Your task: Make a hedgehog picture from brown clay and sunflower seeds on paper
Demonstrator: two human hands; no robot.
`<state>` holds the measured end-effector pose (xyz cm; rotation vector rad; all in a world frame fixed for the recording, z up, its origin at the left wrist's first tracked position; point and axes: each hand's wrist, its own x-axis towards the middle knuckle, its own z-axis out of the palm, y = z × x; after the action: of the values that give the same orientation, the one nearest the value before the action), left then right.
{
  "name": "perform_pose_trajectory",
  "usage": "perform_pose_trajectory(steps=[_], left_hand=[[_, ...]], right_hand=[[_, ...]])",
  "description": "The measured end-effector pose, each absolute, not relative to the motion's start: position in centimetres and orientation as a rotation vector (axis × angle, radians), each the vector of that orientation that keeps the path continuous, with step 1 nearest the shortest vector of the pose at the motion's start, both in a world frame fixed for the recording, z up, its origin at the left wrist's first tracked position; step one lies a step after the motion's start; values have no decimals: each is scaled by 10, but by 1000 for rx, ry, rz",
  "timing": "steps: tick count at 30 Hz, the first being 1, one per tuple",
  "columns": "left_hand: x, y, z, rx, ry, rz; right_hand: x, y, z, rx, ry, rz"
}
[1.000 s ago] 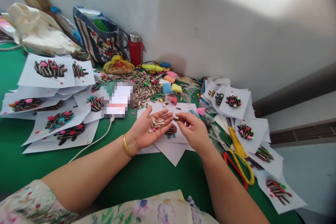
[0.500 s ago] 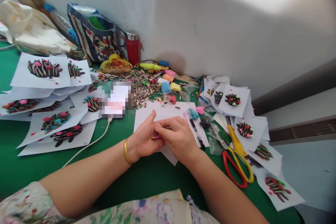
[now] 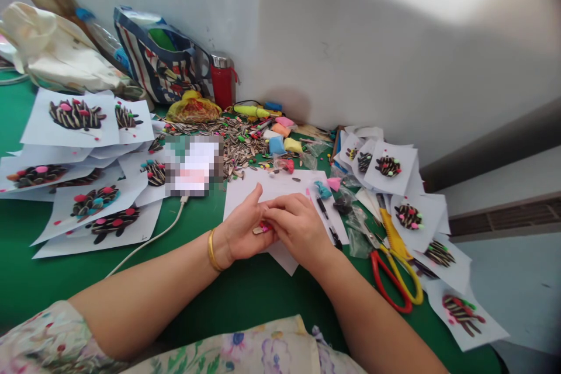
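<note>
My left hand (image 3: 240, 229) lies palm up over a white sheet of paper (image 3: 280, 188) on the green table, cupping sunflower seeds (image 3: 258, 229) that mostly hide under my other hand. My right hand (image 3: 298, 225) rests across that palm with its fingers curled and pinched among the seeds and a small pink bit. A gold bangle (image 3: 212, 250) sits on my left wrist. What the right fingers hold is too small to make out.
Finished seed-and-clay pictures (image 3: 76, 115) lie on sheets at the left and on more sheets (image 3: 389, 168) at the right. A loose seed pile (image 3: 236, 140), coloured clay lumps (image 3: 277, 145), a red flask (image 3: 222, 79), a striped bag (image 3: 155, 64), scissors (image 3: 397, 272) and a white cable (image 3: 151, 238) surround my hands.
A second ago my left palm lay open with seeds showing and my right hand stood beside it. My right hand has since come down over the palm, covering most of the seeds.
</note>
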<state>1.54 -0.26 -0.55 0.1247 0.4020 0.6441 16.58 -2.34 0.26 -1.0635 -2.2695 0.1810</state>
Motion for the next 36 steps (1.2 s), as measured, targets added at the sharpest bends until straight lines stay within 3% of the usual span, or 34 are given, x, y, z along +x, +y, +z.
perform_pose_trajectory(steps=[36], left_hand=[[12,-2,-6,127,446,655]], right_hand=[[183,-15,3,-1253,-2215,153]])
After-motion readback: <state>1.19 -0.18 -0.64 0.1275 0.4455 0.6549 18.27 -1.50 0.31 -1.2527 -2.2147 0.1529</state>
